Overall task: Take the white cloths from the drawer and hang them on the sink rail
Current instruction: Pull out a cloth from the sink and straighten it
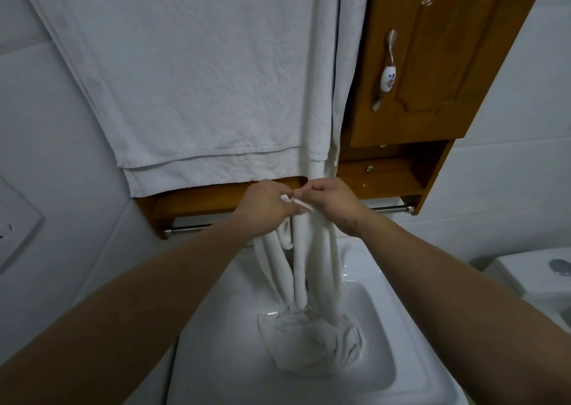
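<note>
A long white cloth (301, 268) hangs in folds from my hands down into the white sink (380, 373), where its lower end lies bunched in the basin. My left hand (267, 208) and my right hand (332, 202) meet just in front of the metal rail (391, 209), each pinching the cloth's upper edge. The rail runs under a wooden shelf; its left end (185, 229) shows beside my left forearm. Another wide white cloth (197, 80) hangs flat above, covering the wall. A narrower white strip (323, 74) hangs beside it.
A wooden cabinet (432, 58) with a ceramic-and-metal door handle (386, 71) is mounted at the upper right, with a small open shelf (392, 176) below it. A white toilet tank (537, 278) stands at the right. Tiled walls flank the sink.
</note>
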The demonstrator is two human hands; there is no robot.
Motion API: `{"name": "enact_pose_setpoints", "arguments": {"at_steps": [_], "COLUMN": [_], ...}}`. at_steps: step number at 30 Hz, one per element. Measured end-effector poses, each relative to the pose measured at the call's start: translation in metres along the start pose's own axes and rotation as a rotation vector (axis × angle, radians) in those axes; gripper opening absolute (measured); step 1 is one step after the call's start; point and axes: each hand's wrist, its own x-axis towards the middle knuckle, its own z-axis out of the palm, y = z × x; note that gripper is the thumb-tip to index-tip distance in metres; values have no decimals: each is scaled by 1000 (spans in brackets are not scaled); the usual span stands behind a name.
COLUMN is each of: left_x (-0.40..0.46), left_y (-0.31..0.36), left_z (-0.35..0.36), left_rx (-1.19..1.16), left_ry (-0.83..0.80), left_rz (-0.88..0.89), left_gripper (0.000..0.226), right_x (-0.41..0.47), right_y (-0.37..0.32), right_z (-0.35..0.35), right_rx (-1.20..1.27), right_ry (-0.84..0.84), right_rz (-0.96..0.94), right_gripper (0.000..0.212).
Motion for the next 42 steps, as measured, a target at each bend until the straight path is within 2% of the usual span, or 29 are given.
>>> {"name": "enact_pose_setpoints", "arguments": {"at_steps": [3,7,13,18,21,27,32,36,39,42], "left_x": [1,7,18,20,20,19,17,15,12,8], "left_y": [1,0,-28,-47,-62,-90,-104,-101,-91,-79], "left_z": [-3,-11,-54,-57,-64,-86,-94,-86,-72,-54], "left_rx": [45,127,200,376,385,474,473,480,413,328], "left_ry": [51,80,327,316,330,365,385,368,255,167], "left_rz": [-20,-42,-101,-116,-188,-259,-385,-400,-420,-368], "left_gripper": [23,18,19,24,31,32,28,27,30,36], "right_x": [-2,-8,-20,-28,-34,-41,-52,-54,-52,-48], "right_y": [1,6,28,31,38,63,76,79,72,56], "right_z": [-6,-4,-23,-26,-27,-46,-64,-68,-66,-57], "right_rx": [93,127,86,-70,-200,-354,-383,-373,-334,-233], "right_ry": [-16,-27,29,-47,-84,1,96,132,176,184], "right_rz": [40,52,138,156,177,223,270,291,281,275], "right_gripper": [11,10,14,7,13,35,43,42,44,40]}}
